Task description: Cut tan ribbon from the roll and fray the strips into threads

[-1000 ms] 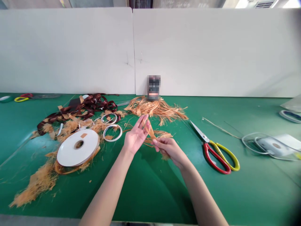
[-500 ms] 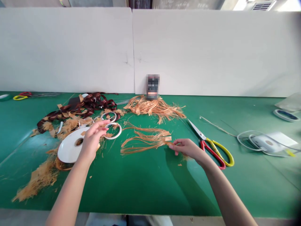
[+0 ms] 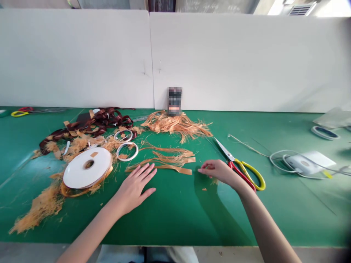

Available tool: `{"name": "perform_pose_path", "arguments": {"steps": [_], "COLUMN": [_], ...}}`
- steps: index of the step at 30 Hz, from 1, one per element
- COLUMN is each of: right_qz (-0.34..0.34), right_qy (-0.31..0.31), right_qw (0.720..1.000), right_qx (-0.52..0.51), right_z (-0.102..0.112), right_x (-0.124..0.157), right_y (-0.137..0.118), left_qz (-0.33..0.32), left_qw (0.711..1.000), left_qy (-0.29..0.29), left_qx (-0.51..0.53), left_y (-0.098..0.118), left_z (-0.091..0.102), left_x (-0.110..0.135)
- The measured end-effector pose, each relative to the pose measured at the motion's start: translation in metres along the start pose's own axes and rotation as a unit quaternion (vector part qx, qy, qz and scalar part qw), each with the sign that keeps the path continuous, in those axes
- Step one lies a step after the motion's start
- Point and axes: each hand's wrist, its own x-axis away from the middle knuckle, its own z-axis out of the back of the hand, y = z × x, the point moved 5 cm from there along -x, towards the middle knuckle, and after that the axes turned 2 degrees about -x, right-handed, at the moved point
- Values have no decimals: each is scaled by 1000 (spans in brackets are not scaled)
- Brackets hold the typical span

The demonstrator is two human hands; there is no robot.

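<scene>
The left hand [image 3: 135, 188] has come down from the tape roll and now lies flat and open on the green surface [image 3: 175, 223], fingers spread, holding nothing, its fingertips just short of the orange strips [image 3: 167, 160]. The right hand [image 3: 218, 171] hovers with fingers loosely curled, nothing visible in its hold, just beside the strips' right end. Those frayed strips lie loose mid-surface, between the hands. Right of that hand sit red-and-yellow scissors [image 3: 248, 174]; left of the strips are a white tape roll [image 3: 87, 166] and two tape rings [image 3: 127, 151]. The step in hand looks like laying the strips out flat; the next move seems to call for fingers closing on a strip end
</scene>
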Motion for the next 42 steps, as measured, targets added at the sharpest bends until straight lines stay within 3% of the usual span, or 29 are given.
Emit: {"name": "perform_pose_path", "arguments": {"steps": [3,5,8,12,14,17,19,21,23,26,29,31,33,35,36,39,42], "right_qz": [4,6,32,96,134,173,153,112,98,121,104,90,68,21,-2,-24,-23], "right_qy": [36,53,55,66,86,79,54,39,42,67,96,124,154,179,187,209,212], "right_qw": [999,998,996,991,987,959,924,913,941,988,967,949,965,983,978,925,890], "right_qx": [11,22,63,71,2,-209,-347,-391,-322,-67,212,276,199,16,-89,-316,-402], "right_z": [4,4,2,-6,-10,-13,-13,-11,-4,8,16,19,24,29,32,42,44], "right_x": [-1,0,6,15,18,20,19,17,16,16,15,15,14,12,12,14,27], "right_y": [3,0,-11,-28,-36,-43,-44,-44,-45,-49,-51,-52,-51,-44,-39,-31,-34], "left_qz": [-13,-8,0,-13,-14,-29,-32,-31,-29,-27,-27,-28,-28,-28,-28,-29,-1], "left_qw": [1000,999,996,994,993,991,990,990,990,991,989,988,987,986,986,985,977], "left_qy": [1,33,88,73,57,29,21,16,9,6,15,19,22,24,23,12,28], "left_qx": [-20,-13,25,77,100,127,137,140,135,132,143,153,158,161,162,170,210], "left_y": [-5,1,21,51,59,65,64,63,62,62,63,64,64,64,63,61,65], "left_z": [6,11,16,8,-1,-16,-21,-24,-24,-23,-21,-21,-22,-22,-23,-22,-12], "left_x": [4,2,-9,-37,-50,-59,-60,-59,-59,-59,-59,-59,-58,-58,-59,-60,-58]}}
